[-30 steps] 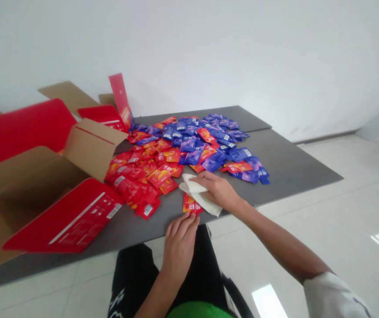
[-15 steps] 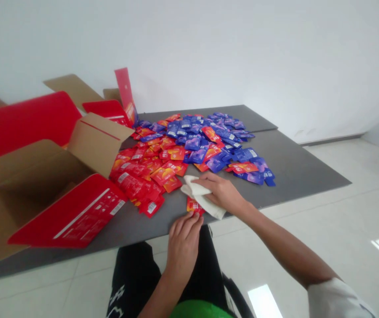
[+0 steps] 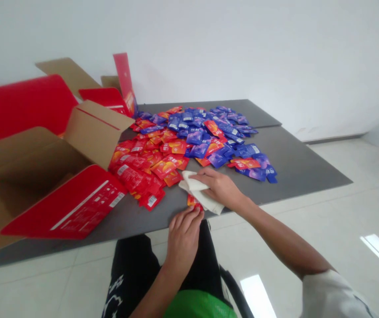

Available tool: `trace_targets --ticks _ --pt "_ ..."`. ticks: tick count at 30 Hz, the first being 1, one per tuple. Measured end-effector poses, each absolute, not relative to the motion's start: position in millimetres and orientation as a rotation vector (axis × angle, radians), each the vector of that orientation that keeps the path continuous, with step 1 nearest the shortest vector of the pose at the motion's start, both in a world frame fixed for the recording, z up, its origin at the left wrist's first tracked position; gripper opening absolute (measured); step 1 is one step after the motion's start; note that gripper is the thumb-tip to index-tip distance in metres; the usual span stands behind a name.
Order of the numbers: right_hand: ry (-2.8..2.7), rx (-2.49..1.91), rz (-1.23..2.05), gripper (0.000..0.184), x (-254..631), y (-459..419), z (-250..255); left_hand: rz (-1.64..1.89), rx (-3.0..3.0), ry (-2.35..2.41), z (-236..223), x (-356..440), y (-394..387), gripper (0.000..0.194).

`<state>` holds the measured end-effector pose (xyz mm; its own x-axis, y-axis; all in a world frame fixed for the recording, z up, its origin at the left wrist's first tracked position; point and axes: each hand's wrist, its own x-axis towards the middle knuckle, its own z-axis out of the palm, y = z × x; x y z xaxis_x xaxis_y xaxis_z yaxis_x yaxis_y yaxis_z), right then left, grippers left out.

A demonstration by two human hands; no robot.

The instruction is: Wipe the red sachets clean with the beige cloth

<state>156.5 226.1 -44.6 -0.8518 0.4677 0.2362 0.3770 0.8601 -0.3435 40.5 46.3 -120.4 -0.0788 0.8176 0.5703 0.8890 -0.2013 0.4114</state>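
My right hand (image 3: 221,189) lies on a white cloth (image 3: 198,193), fingers curled over it, pressing it onto a red sachet (image 3: 192,202) at the near edge of the grey table (image 3: 292,168). The fingertips of my left hand (image 3: 183,234) pinch the near edge of that same sachet, which is mostly hidden under the cloth. Just behind lies a big spread of red sachets (image 3: 146,165) on the left and blue sachets (image 3: 216,132) on the right.
An open cardboard box (image 3: 33,163) with red printed flaps takes up the left of the table. A white wall stands behind. Pale tiled floor lies to the right and below. My dark trousers and green top show at the bottom.
My right hand has drawn the cloth a little nearer over the red sachet, so less of it shows. My left fingers have closed on its near edge. The camera has shifted slightly.
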Motion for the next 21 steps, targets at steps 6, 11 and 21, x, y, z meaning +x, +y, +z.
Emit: trace_targets --ticks 6,11,21 --pt "-2.748 -0.574 0.585 0.043 154.4 219.7 -59.3 -1.155 -2.062 -1.923 -119.6 39.8 46.3 0.024" --pt "-2.697 -0.817 0.345 0.043 145.7 259.8 -47.4 -1.177 -2.067 -1.863 -119.3 38.3 48.7 0.029" --pt "-2.755 -0.56 0.607 0.043 155.0 220.3 -56.7 -1.158 -2.061 -1.901 -118.1 39.4 46.9 0.026"
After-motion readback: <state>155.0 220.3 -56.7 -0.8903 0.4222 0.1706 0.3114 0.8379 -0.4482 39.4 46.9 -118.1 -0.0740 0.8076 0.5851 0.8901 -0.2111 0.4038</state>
